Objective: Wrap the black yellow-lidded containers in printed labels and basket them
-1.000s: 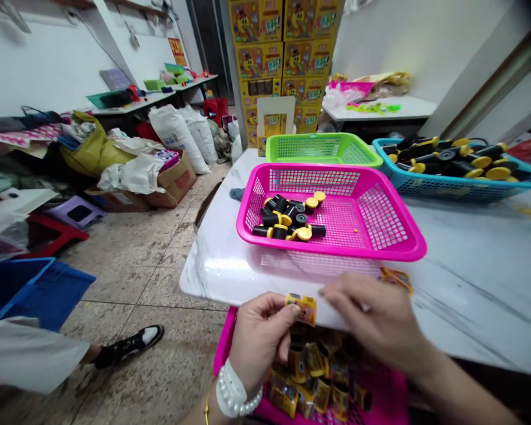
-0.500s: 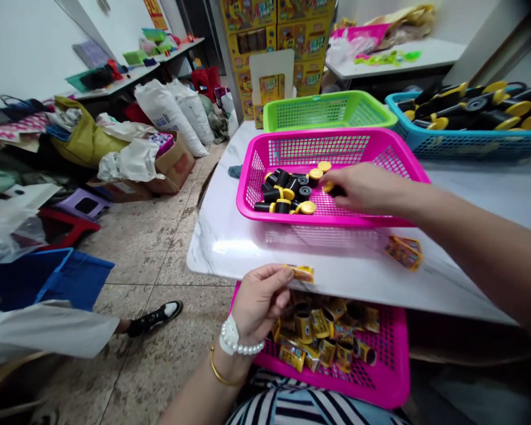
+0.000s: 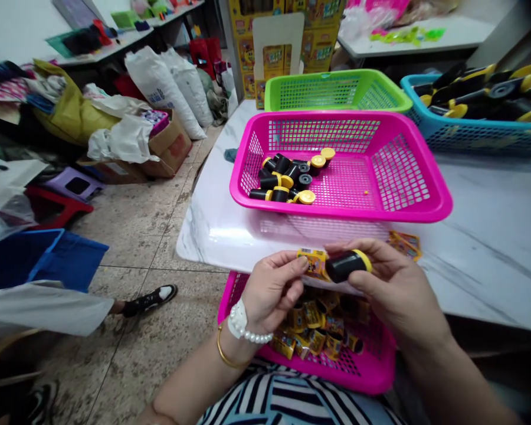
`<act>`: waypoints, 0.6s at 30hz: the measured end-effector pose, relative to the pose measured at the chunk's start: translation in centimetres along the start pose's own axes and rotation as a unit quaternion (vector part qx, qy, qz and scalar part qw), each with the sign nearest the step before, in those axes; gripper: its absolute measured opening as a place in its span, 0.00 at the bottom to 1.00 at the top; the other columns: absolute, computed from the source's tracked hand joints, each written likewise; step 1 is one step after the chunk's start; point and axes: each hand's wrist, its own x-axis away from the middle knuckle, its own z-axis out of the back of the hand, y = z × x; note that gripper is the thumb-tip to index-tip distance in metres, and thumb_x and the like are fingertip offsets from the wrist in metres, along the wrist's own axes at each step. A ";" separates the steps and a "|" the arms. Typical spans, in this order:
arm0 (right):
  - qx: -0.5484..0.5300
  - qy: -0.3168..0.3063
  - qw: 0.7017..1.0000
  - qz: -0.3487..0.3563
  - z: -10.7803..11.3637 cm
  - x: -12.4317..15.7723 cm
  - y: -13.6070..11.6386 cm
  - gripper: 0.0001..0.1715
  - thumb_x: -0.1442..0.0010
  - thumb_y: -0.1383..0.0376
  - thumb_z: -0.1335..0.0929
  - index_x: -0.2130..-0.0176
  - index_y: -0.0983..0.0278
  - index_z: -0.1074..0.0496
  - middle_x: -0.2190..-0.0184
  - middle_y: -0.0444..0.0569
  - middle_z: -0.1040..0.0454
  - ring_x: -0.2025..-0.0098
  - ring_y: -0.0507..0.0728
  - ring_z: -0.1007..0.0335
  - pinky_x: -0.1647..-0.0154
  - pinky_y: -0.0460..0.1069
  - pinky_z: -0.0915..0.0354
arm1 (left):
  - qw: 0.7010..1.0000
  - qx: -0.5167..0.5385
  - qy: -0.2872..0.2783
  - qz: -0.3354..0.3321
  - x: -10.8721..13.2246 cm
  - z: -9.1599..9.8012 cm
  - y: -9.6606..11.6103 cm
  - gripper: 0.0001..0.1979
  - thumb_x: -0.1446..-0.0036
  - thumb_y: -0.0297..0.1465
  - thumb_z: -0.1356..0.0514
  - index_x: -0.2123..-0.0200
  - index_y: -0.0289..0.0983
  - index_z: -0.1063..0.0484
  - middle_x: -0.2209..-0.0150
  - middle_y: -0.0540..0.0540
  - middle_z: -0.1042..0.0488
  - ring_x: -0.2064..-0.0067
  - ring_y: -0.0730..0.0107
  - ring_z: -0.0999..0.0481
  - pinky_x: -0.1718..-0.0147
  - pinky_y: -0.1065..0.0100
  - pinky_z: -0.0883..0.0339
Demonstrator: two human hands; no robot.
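My left hand (image 3: pixel 277 289) pinches a yellow printed label sleeve (image 3: pixel 313 263) between thumb and fingers. Close against its right end, my right hand (image 3: pixel 389 283) grips a black canister with a yellow cap (image 3: pixel 348 266), lying sideways with the dark end toward the sleeve. Whether the two touch is hard to tell. Below my hands, a pink basket (image 3: pixel 371 375) on my lap holds several wrapped yellow pieces (image 3: pixel 314 316). On the table, another pink basket (image 3: pixel 340 211) has several black canisters (image 3: pixel 281 193) with yellow caps heaped at its left.
Flat yellow sleeves (image 3: pixel 405 245) lie on the white table (image 3: pixel 482 236) at right. Behind stand a green basket (image 3: pixel 336 75) and a blue basket (image 3: pixel 478 128) full of black canisters. A person's foot (image 3: pixel 153 300) rests on the floor at left, near cardboard boxes (image 3: pixel 170 144).
My right hand has come out of the upper pink basket with a black canister and moved down beside my left hand. The left hand still holds the sleeve.
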 end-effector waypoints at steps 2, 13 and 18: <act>0.032 0.012 0.999 0.001 -0.1 0.2 -0.1 0.19 0.44 0.59 0.21 0.54 0.60 0.24 0.54 0.52 0.16 0.56 0.59 0.16 0.56 0.51 0.20 | 1.000 0.002 0.000 0.001 0.0 -0.2 -0.1 0.22 0.60 0.35 0.21 0.67 0.30 0.26 0.79 0.54 0.29 0.86 0.89 0.42 0.89 0.82 0.58; 0.180 0.065 0.975 0.113 -1.8 1.2 0.3 0.20 0.44 0.63 0.22 0.56 0.59 0.30 0.60 0.48 0.15 0.63 0.57 0.15 0.63 0.48 0.19 | 0.999 -0.037 -0.008 -0.023 -0.5 0.4 -0.7 0.20 0.53 0.40 0.25 0.68 0.34 0.28 0.82 0.55 0.30 0.88 0.86 0.42 0.89 0.79 0.62; 0.248 0.032 0.954 0.163 -1.2 1.1 0.7 0.18 0.42 0.64 0.23 0.53 0.58 0.28 0.56 0.50 0.17 0.55 0.59 0.16 0.54 0.52 0.19 | 1.000 0.009 -0.030 -0.004 -0.7 0.8 -0.5 0.18 0.52 0.37 0.25 0.68 0.32 0.28 0.80 0.55 0.31 0.86 0.89 0.44 0.87 0.79 0.62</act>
